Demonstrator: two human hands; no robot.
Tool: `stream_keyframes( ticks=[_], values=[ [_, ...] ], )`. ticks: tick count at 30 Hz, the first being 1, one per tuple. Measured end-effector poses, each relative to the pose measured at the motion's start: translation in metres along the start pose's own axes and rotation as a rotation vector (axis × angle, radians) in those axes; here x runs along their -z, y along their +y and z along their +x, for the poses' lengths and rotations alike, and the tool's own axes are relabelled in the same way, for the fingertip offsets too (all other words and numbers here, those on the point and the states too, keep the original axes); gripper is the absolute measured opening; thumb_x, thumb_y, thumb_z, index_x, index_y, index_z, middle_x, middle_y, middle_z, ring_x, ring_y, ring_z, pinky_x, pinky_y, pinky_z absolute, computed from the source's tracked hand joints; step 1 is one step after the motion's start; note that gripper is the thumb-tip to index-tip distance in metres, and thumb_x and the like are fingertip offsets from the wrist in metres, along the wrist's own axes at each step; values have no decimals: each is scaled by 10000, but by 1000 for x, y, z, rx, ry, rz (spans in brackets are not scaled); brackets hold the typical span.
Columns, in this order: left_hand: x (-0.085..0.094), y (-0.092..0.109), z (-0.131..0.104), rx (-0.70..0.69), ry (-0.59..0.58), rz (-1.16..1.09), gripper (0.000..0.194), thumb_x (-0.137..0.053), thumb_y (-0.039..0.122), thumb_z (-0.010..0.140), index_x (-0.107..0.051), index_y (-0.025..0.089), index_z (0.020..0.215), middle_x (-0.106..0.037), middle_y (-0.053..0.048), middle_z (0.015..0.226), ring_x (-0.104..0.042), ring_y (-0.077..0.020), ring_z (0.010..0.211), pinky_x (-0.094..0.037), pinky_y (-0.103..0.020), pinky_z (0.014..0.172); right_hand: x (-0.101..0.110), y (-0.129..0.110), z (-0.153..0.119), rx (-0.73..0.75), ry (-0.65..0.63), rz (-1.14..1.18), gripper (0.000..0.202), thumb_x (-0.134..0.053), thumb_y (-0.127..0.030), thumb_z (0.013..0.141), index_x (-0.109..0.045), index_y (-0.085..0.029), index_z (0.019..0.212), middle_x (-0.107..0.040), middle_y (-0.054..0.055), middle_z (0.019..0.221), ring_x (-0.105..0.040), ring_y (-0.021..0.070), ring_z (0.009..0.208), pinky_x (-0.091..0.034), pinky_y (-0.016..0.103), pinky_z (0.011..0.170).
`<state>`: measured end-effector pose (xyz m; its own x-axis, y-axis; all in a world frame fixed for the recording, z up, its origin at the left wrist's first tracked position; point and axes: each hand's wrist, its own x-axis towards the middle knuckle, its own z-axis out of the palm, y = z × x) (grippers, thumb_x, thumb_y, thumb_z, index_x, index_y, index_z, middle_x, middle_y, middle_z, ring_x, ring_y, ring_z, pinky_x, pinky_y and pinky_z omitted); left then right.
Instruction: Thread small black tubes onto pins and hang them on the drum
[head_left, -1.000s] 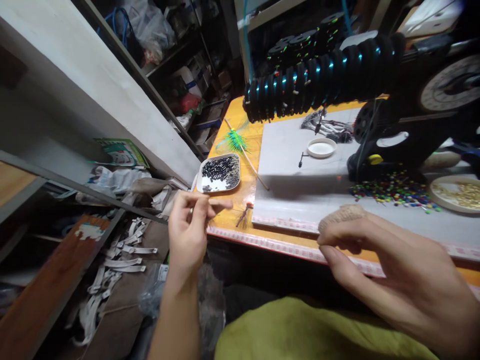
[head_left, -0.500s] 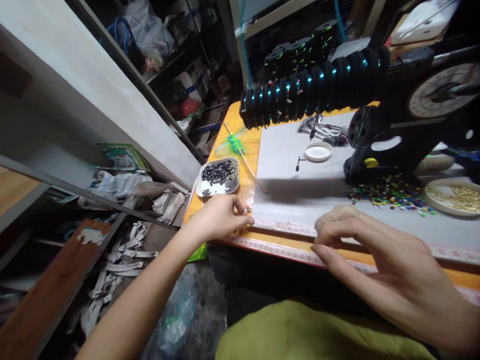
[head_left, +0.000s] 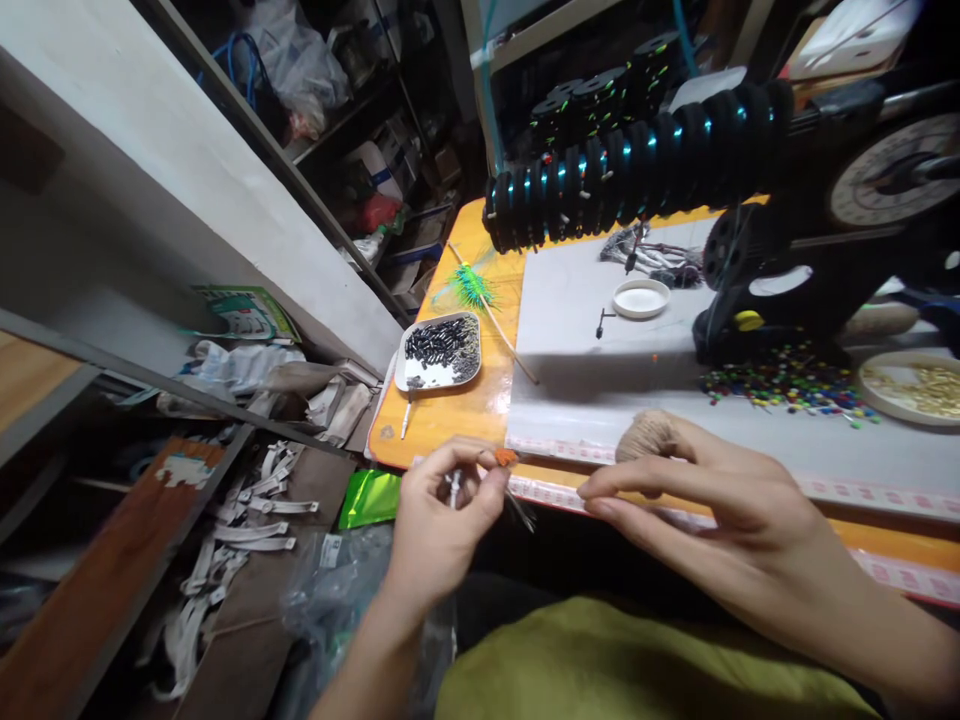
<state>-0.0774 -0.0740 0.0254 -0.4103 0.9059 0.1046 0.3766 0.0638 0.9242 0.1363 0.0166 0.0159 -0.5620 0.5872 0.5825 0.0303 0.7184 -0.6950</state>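
Near the table's front edge, my left hand (head_left: pixel 442 525) pinches a small orange-tipped piece (head_left: pixel 505 457) between thumb and forefinger. Thin dark strands (head_left: pixel 522 514) stick out below the fingertips, and a bit of white shows inside the curled fingers. My right hand (head_left: pixel 739 500) is a short way to the right, apart from the left. Its thumb and forefinger are pressed together; anything between them is too small to make out. A beige wrap (head_left: pixel 646 438) covers one of its fingers.
A white tray (head_left: pixel 421 379) of black cylinders stands at left, beside a green bristly piece on a stick (head_left: pixel 472 287). Farther right are a shallow white dish (head_left: pixel 641 299), colourful pins (head_left: pixel 795 388), a dish of gold bits (head_left: pixel 896 402) and a black machine with a ringed roller (head_left: pixel 637 160).
My left hand has lifted from the table beside the tray and come nearer, with the orange-tipped piece in its fingers. My right hand has shifted left, its fingertips now pressed together.
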Motion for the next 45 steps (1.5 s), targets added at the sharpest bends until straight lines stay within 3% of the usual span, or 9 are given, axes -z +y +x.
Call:
stream_keyframes(
  ticks=[4,9,16,22,24,27,30,35,45],
  values=[
    [-32,0,-26,68,72,-395,213,-810,357,860,-698,187,799,-775,-40,748,-716,-185,708,-571,-280,684,-7,-8,4,-96,96,97,111,-731,-200,920,-812,-275,923,-641,21,738,-616,141,637,-487,228,502],
    [-59,-2,-40,11,171,-423,183,-820,325,867,-718,185,807,-723,-9,734,-666,-140,666,-551,-224,632,-11,-12,3,-146,149,160,100,-748,-202,898,-836,-250,908,-695,43,757,-660,149,657,-519,216,505],
    [-68,0,-42,-152,175,-324,47,-793,230,892,-767,199,869,-742,-13,786,-674,-138,715,-555,-216,676,-11,-14,-3,-126,138,90,145,-682,-127,923,-773,-238,904,-670,27,795,-653,124,684,-526,191,534],
    [-73,-6,-47,102,230,-559,206,-830,377,863,-754,190,824,-740,-20,747,-693,-142,685,-587,-223,669,-8,-10,-10,-22,107,-1,140,-678,-106,939,-744,-227,961,-658,29,815,-644,134,733,-539,218,599],
    [-71,-8,-50,101,222,-535,208,-812,377,881,-751,189,817,-737,-19,730,-691,-141,674,-583,-219,660,-5,-7,-12,33,100,-59,153,-689,-96,932,-746,-225,992,-651,28,794,-628,141,721,-524,231,591],
    [-64,-8,-52,-60,246,-382,149,-771,273,923,-736,199,798,-721,-2,735,-679,-128,695,-571,-207,689,-1,-4,-14,111,64,-153,162,-702,-74,915,-740,-205,1002,-645,30,782,-595,151,738,-499,254,613],
    [-58,-8,-52,-350,281,-191,95,-718,151,945,-735,206,870,-737,0,795,-695,-129,754,-572,-214,740,0,-4,-15,141,7,-207,145,-675,-77,936,-733,-191,1003,-633,32,777,-564,160,746,-476,272,627],
    [-53,-14,-51,-737,295,61,111,-630,111,989,-725,148,1033,-781,-46,895,-749,-147,803,-607,-242,755,1,-8,-20,145,-50,-213,149,-636,-87,967,-713,-195,1034,-628,33,819,-537,164,776,-453,285,645],
    [-51,-17,-51,-835,356,250,143,-595,80,995,-717,153,1014,-805,-35,874,-776,-137,769,-630,-273,824,4,-14,-20,143,-85,-190,144,-613,-106,982,-695,-209,1040,-629,36,809,-561,174,780,-476,290,640]
  ],
)
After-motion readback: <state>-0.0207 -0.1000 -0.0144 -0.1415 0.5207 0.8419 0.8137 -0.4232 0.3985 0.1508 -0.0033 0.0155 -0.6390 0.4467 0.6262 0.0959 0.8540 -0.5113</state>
